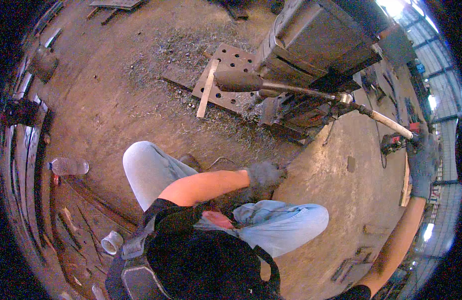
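My right hand (422,162), in a dark grey glove, reaches far out to the right. Its fingers wrap round the end of a long lever with a pale sleeve (391,124). From there the lever runs left to a joint beside a large dark metal machine (321,42). A thick dark cylinder (238,81) sits at the other end of the rod. My left hand (265,177), gloved too, is low between my knees with its fingers curled in. What it holds, if anything, is hidden. A dark thin edge runs away just beyond its fingertips.
Under the cylinder lie a steel plate with round holes (234,103) and a pale flat strip (208,89). Metal shavings (176,55) cover the ground around them. At left are a plastic bottle (70,166), a white cup (112,242) and long metal bars (23,170).
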